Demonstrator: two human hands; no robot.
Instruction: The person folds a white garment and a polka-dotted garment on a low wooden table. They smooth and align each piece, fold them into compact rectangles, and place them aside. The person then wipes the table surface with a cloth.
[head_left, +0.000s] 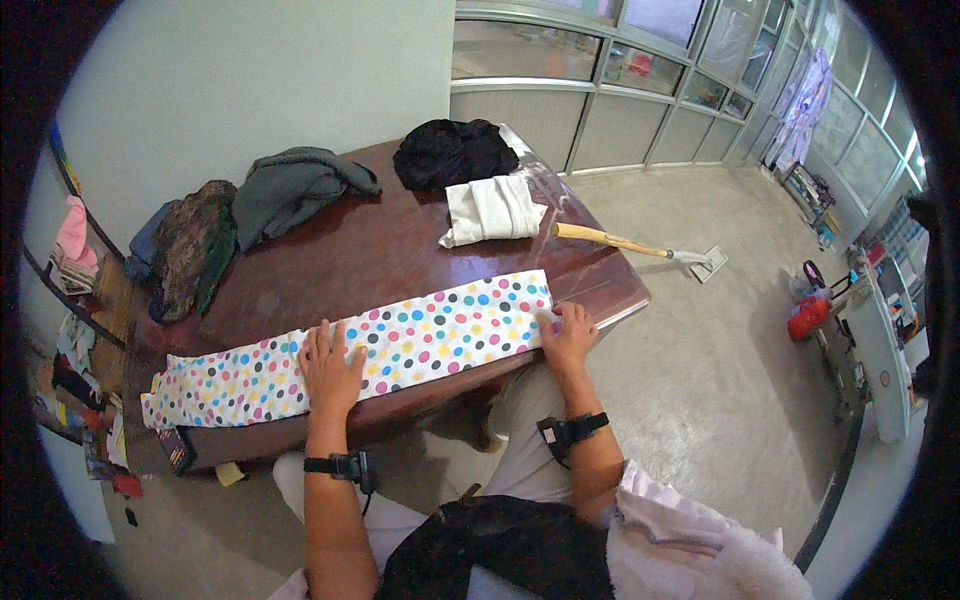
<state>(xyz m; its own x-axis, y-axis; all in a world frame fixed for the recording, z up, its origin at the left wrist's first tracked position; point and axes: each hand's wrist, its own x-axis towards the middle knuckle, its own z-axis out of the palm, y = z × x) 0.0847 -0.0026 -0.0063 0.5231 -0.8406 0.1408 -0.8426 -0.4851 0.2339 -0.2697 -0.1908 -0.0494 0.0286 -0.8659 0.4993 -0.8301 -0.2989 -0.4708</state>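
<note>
A long folded strip of white cloth with multicoloured polka dots (435, 330) lies along the near side of a dark reddish-brown wooden table (322, 262). My left hand (331, 371) rests palm down on the strip near its middle, fingers spread and holding nothing. At the strip's right end is my right hand (568, 337), its thumb on the cloth and its fingers bent by the end edge. Whether those fingers pinch the fabric cannot be made out. The cloth's left end reaches the table's left side.
Farther back on the table lie a folded white cloth (491, 210), a black garment (454, 154), a dark grey garment (300, 187) and a brown patterned garment (195, 247). A wooden-handled tool (611, 238) juts past the right edge. A pinkish fluffy cloth (690, 540) sits by my right side.
</note>
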